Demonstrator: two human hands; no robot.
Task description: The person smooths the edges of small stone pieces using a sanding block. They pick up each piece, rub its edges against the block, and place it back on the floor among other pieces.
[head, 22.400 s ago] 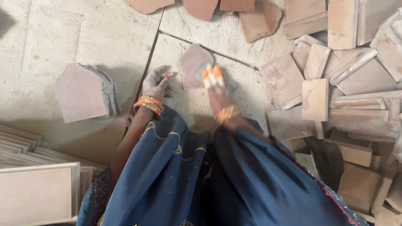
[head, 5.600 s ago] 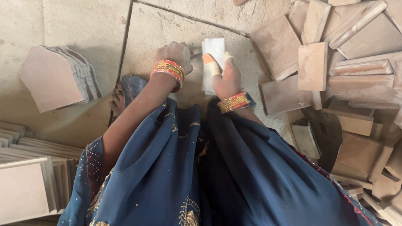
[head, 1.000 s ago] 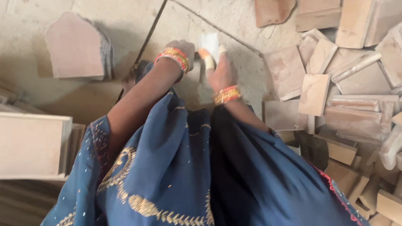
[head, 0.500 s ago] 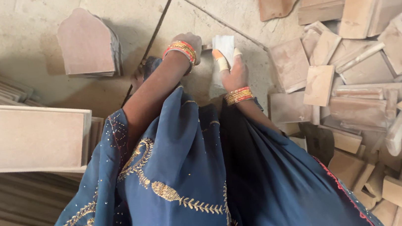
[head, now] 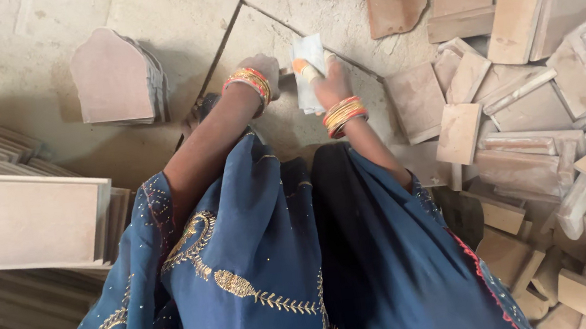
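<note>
Right hand [head: 331, 80] grips pale folded pad [head: 309, 68] at its right edge, left hand [head: 265, 69] fisted just beside it, on stone floor [head: 169, 25].

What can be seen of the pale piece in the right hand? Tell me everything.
The pale piece is a flat, whitish, roughly rectangular slab, paler than the reddish-brown tiles around it. It stands upright on edge over the stone floor, and its lower end is hidden. The right hand grips its right side, with one orange-wrapped finger laid across its face. The left hand sits close beside its left edge; whether they touch is unclear.
</note>
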